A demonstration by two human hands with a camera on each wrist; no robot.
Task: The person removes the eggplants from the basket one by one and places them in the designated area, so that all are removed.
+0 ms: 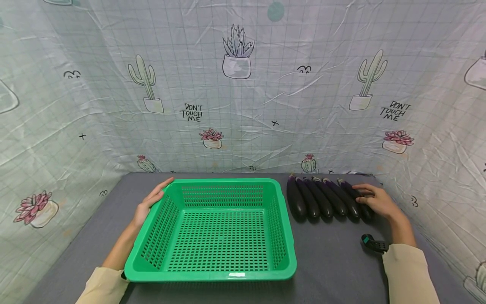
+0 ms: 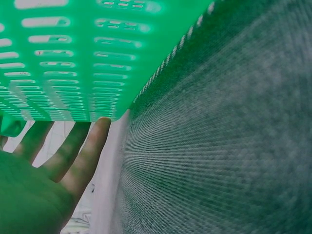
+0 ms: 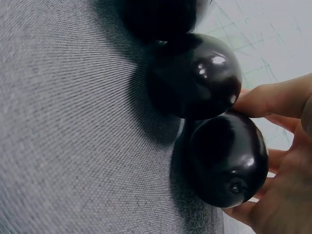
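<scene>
A green plastic basket with slotted walls stands on the grey tabletop, nothing inside it. Against the outside of its left wall rests my left hand; in the left wrist view the fingers extend fairly straight along the basket's outer side. Several dark purple eggplants lie side by side in a row right of the basket. My right hand holds the rightmost eggplant, thumb on the side toward its neighbour and fingers around the far side. The neighbouring eggplant touches it.
A patterned cloth with cactus drawings hangs behind the table and along both sides. The grey tabletop extends in front of the eggplants. A dark wrist device sits at my right wrist.
</scene>
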